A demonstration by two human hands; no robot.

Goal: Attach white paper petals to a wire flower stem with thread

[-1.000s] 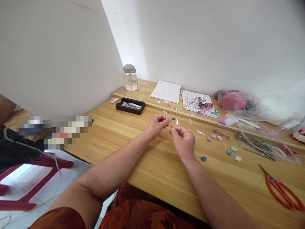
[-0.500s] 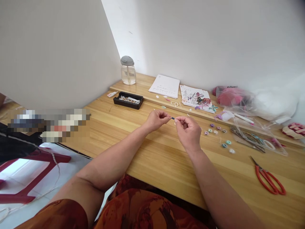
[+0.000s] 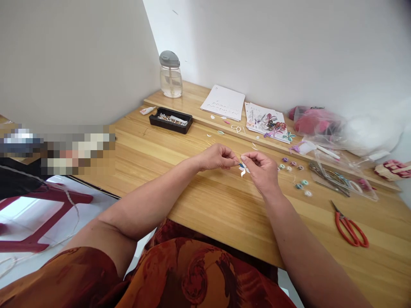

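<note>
Both of my hands meet over the middle of the wooden table [image 3: 224,214]. My left hand [image 3: 217,157] pinches a thin tool with a small blue paper coil [image 3: 240,165] at its tip. My right hand [image 3: 261,169] is closed in a pinch on the coil's other side, and a white paper strip [image 3: 243,171] curls down beneath its fingertips. Just right of my hands lie several small rolled paper coils [image 3: 292,169] in purple, green and white.
Red scissors [image 3: 349,226] lie at the right. A black tray of small bits [image 3: 171,119], a glue tube [image 3: 147,111] and a lidded jar [image 3: 171,75] stand far left. White sheets [image 3: 224,102], a quilled flower card [image 3: 267,126] and plastic bags [image 3: 334,132] line the back ledge.
The view has tilted down and the table has shifted up in the picture. My hands have drawn closer together, and the white strip now hangs below my right fingertips.
</note>
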